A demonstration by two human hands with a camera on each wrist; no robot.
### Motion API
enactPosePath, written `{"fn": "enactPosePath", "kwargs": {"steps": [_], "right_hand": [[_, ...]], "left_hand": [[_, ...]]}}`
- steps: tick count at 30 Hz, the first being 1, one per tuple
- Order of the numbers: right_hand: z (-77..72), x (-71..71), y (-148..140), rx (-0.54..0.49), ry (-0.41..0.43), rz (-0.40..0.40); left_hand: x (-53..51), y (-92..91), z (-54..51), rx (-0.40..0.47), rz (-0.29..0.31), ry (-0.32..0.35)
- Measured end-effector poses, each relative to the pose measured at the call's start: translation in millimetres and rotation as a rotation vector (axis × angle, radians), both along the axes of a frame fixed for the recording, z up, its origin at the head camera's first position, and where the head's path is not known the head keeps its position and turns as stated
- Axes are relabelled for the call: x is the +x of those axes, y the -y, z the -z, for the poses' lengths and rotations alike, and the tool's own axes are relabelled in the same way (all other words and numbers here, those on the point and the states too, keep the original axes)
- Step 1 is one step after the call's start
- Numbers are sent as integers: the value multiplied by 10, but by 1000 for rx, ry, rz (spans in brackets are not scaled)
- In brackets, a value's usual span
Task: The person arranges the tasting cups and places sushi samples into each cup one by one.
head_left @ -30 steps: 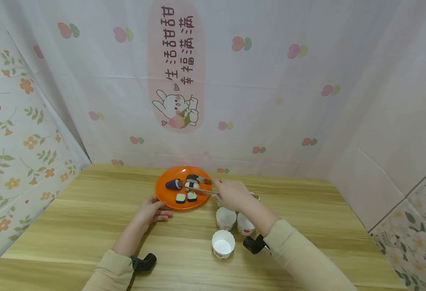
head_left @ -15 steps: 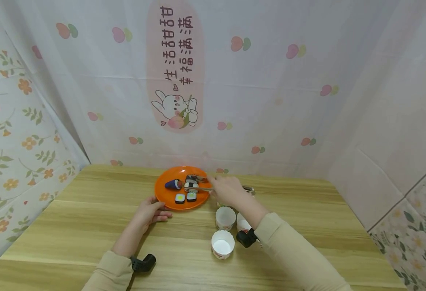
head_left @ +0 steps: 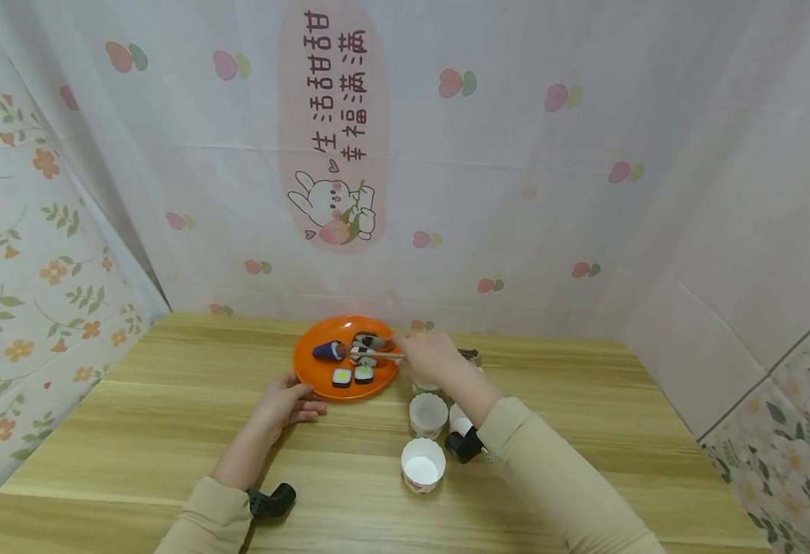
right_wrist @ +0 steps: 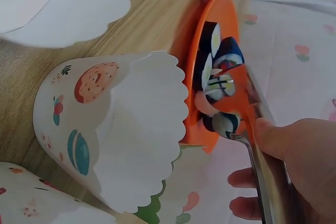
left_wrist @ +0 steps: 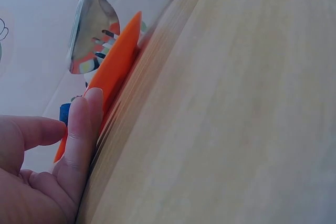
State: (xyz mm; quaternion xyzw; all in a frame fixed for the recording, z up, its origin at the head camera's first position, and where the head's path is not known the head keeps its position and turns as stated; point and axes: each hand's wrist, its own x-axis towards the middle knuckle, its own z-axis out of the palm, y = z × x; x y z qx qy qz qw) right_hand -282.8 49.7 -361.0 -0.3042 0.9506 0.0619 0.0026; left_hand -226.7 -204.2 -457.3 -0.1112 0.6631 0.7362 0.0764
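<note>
An orange plate (head_left: pixel 313 375) lies near the back of the table, bearing several toy-like sushi pieces. Among them are a dark blue cone roll (head_left: pixel 328 351), two square rolls with yellow or green centres (head_left: pixel 341 378) and a white piece with a black band (head_left: pixel 361 355). My left hand (head_left: pixel 283 408) holds the plate's near left rim, thumb above and fingers at the outer edge. My right hand (head_left: pixel 434 358) grips metal tongs (right_wrist: pixel 262 166) with a slotted, fork-like end. Their ends reach over the pieces on the plate's right side; whether they pinch one I cannot tell.
Several white paper cups with scalloped rims stand right of the plate, under and in front of my right forearm: a front cup (head_left: pixel 422 465), a middle cup (head_left: pixel 428 415) and others partly hidden. A patterned cloth (head_left: pixel 515 192) hangs behind the table (head_left: pixel 204 431).
My right hand has shifted slightly left and the arms of the tongs have come closer together over the banded piece. My left hand stays at the plate rim.
</note>
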Motion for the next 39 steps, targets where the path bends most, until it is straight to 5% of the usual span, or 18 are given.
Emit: {"fn": "enactPosePath", "kwargs": {"steps": [23, 33, 39], "right_hand": [[-41, -29, 111, 70, 47, 28], [27, -129, 11, -17, 128, 59], [47, -127, 5, -35, 90, 30]], "left_hand": [[-2, 2, 2, -7, 0, -2], [-2, -7, -5, -15, 2, 6], [-5, -1, 3, -19, 2, 11]]}}
